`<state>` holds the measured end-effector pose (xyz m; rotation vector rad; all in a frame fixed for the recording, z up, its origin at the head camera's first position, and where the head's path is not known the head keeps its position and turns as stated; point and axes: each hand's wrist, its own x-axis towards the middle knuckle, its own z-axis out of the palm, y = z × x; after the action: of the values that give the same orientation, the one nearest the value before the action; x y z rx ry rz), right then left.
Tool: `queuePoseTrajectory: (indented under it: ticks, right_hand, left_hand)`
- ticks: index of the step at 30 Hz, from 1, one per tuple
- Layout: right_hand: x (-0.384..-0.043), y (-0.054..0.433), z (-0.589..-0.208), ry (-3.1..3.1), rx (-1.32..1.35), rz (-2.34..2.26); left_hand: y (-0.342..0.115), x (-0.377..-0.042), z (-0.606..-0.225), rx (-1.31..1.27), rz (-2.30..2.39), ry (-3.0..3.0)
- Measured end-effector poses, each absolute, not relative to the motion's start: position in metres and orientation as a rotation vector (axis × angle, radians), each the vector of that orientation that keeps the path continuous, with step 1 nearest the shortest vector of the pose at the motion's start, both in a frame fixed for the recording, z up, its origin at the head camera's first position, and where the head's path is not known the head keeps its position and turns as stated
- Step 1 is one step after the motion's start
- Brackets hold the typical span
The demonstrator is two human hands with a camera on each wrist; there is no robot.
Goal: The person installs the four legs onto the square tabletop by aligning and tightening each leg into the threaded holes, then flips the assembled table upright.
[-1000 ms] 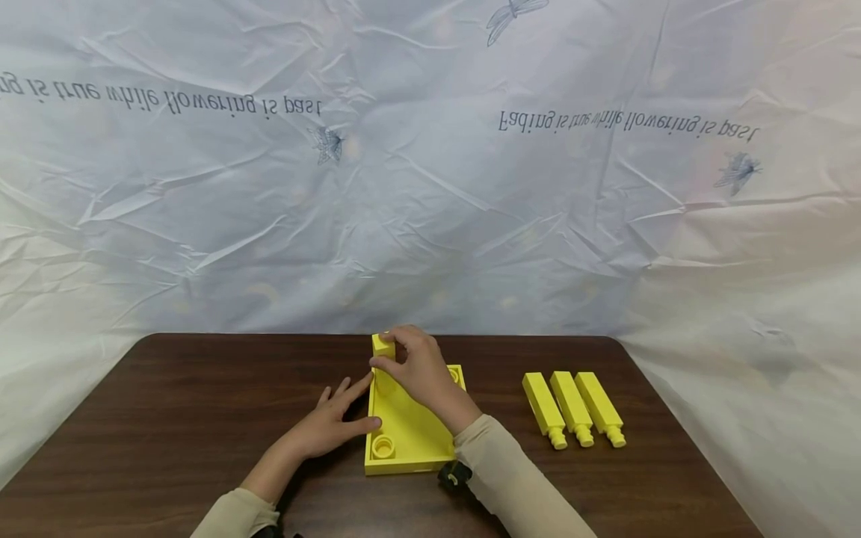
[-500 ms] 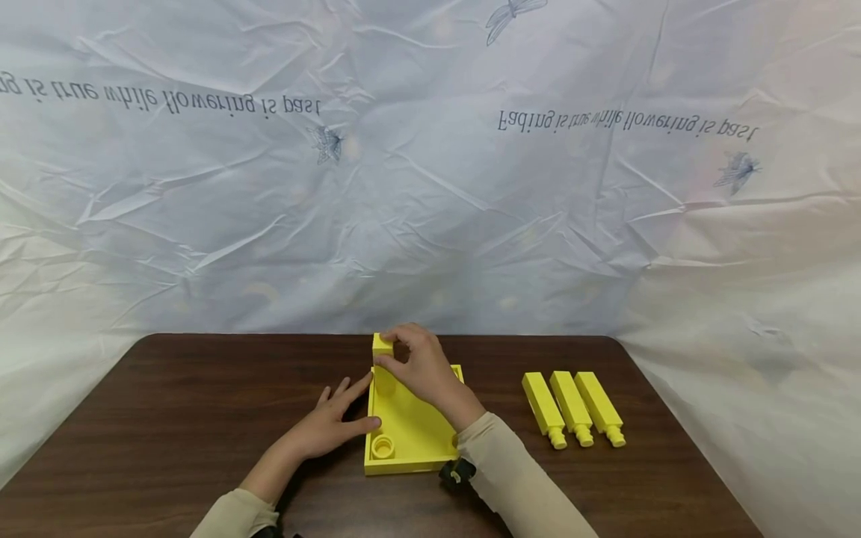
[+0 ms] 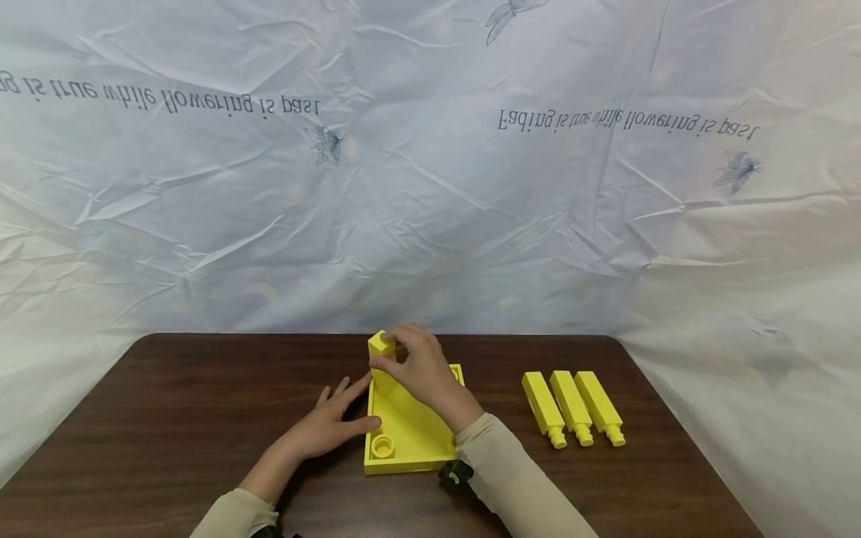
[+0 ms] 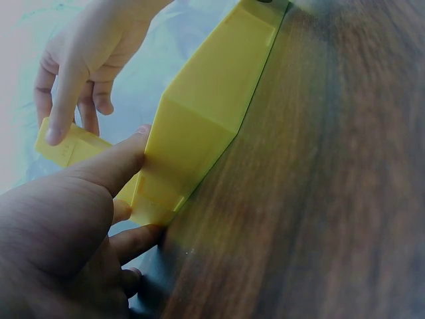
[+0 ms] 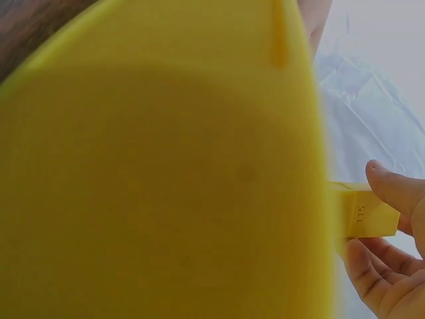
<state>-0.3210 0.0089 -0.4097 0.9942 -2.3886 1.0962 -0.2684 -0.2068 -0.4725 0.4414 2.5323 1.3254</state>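
Note:
My right hand (image 3: pixel 422 368) grips a square yellow leg (image 3: pixel 380 345) near its top, thumb on one side and fingers on the other. The leg stands upright at the far left corner of a yellow tray-like panel (image 3: pixel 410 430) with a raised rim; its lower end is hidden. In the right wrist view, the leg (image 5: pixel 373 216) bears the printed number 115. My left hand (image 3: pixel 328 427) lies along the panel's left edge with fingers spread, thumb and fingertips touching it. A round socket (image 3: pixel 383 447) shows at the near left corner.
Three more yellow legs (image 3: pixel 572 407) lie side by side to the right, their threaded ends toward me. The dark wooden table (image 3: pixel 222 396) ends at a wrinkled, light printed curtain (image 3: pixel 430 224) behind.
The leg has turned about its upright axis, so a corner now faces me where a flat side did. My right fingers shifted slightly with it; my left hand has stayed put.

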Motion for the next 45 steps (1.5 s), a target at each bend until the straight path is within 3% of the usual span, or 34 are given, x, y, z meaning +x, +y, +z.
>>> queuePoseTrajectory:
  ticks: [32, 45]
  right_hand:
    - [-0.321, 0.01, -0.409, -2.352, 0.969, 1.081]
    - [-0.319, 0.011, -0.407, -2.349, 0.981, 1.106]
  left_hand:
    - [-0.211, -0.274, -0.49, 0.404, 1.421, 2.471]
    - [-0.206, -0.267, -0.477, 0.438, 1.338, 2.531]
